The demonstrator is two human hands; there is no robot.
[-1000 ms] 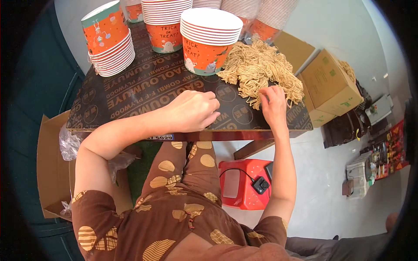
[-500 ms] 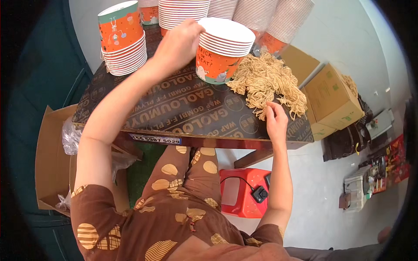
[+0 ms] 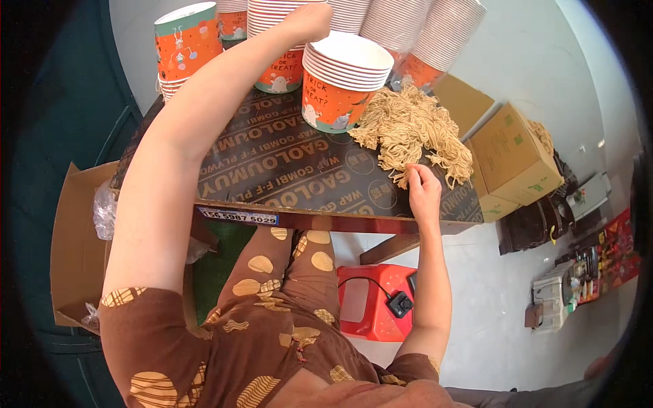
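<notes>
Left hand: the left hand (image 3: pixel 309 19) now reaches further up the table than half a second ago, to the stacks of cups at the back; its fingers curl on the rim of a tall cup stack (image 3: pixel 279 41), though whether they grip it I cannot tell.
Right hand: the right hand (image 3: pixel 423 190) stays at the near edge of the twine heap (image 3: pixel 415 132), fingertips pinched narrow on a few strands.
Twine heap: tan, loose, lying on the dark tabletop (image 3: pixel 272 163) just right of the nearest cup stack (image 3: pixel 343 85).
Cups: orange paper with white rims; one teal-rimmed stack (image 3: pixel 187 41) at the far left.
Label: a small white strip (image 3: pixel 238 216) on the table's front edge.
Boxes: brown cardboard boxes (image 3: pixel 513 160) right of the table; an open carton (image 3: pixel 75 238) on the left.
Stool: a red stool (image 3: pixel 371 302) beneath.
</notes>
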